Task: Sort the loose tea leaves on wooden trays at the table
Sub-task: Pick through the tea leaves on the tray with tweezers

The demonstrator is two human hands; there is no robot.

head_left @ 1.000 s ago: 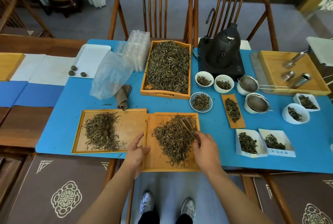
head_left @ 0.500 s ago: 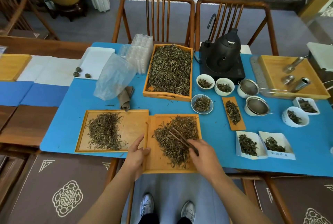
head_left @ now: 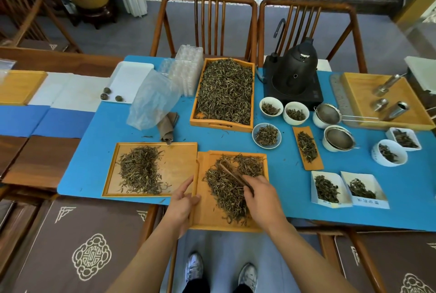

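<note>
Two flat wooden trays lie at the table's near edge. The middle tray [head_left: 210, 219] overhangs the edge and carries a pile of loose tea leaves [head_left: 227, 189]. My left hand [head_left: 182, 204] grips this tray's left rim. My right hand [head_left: 262, 197] holds thin wooden tongs [head_left: 232, 172], whose tips lie in the pile and point up-left. The left tray [head_left: 179, 163] bears a second, smaller heap of leaves [head_left: 140, 170]. Behind them a deeper wooden tray [head_left: 220, 125] is full of tea leaves [head_left: 225, 90].
A blue mat [head_left: 101, 151] covers the table. On the right are small bowls of tea [head_left: 266, 136], a narrow wooden scoop [head_left: 308, 147], strainers [head_left: 339, 138], paper boxes [head_left: 330, 190] and a black kettle [head_left: 296, 73]. A plastic bag [head_left: 152, 100] and white tray [head_left: 129, 80] lie back left.
My right hand has swept the tongs leftward and down through the pile, which now spreads further toward the tray's near end. My left hand keeps its hold on the rim.
</note>
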